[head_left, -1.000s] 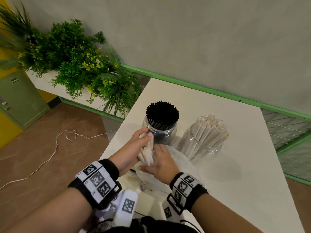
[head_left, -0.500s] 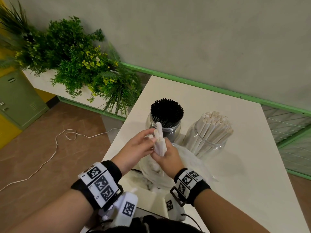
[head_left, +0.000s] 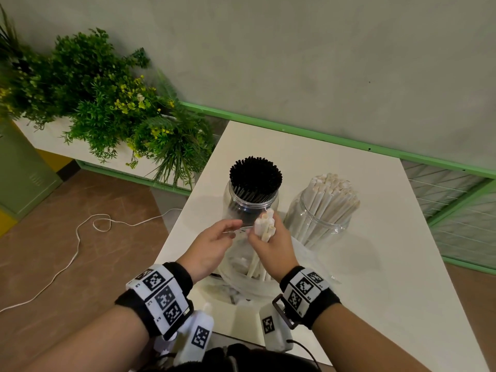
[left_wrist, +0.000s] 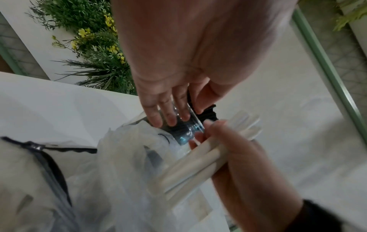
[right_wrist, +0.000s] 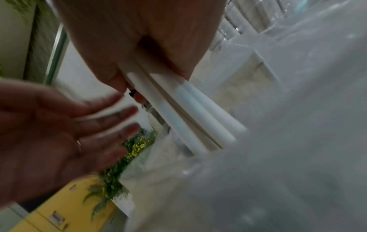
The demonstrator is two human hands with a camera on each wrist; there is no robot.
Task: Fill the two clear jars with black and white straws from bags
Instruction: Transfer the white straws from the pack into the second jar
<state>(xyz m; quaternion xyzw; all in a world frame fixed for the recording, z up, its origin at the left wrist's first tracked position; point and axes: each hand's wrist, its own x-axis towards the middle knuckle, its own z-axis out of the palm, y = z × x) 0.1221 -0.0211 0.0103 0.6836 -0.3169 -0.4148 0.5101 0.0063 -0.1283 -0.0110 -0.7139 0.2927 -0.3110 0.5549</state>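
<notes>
Two clear jars stand on the white table (head_left: pixel 375 264): the left jar (head_left: pixel 251 208) is packed with black straws (head_left: pixel 255 174), the right jar (head_left: pixel 316 224) with white straws (head_left: pixel 331 196). My right hand (head_left: pixel 271 242) grips a small bundle of white straws (head_left: pixel 264 226) (left_wrist: pixel 198 164) (right_wrist: pixel 178 106), lifted partly out of the clear plastic bag (head_left: pixel 241 275) in front of the jars. My left hand (head_left: pixel 212 245) (left_wrist: pixel 172 109) hovers just left of the bundle with its fingers straight and holds nothing (right_wrist: pixel 59 128).
A planter box of green plants (head_left: pixel 107 103) runs along the table's left side. A white cable (head_left: pixel 80 237) lies on the brown floor. A green-railed wall (head_left: pixel 322 135) borders the table's far edge. Bare tabletop lies to the right of the jars.
The right hand has drawn the white straw bundle up out of the bag. The left hand, which pinched the straws before, has let go and spread its fingers.
</notes>
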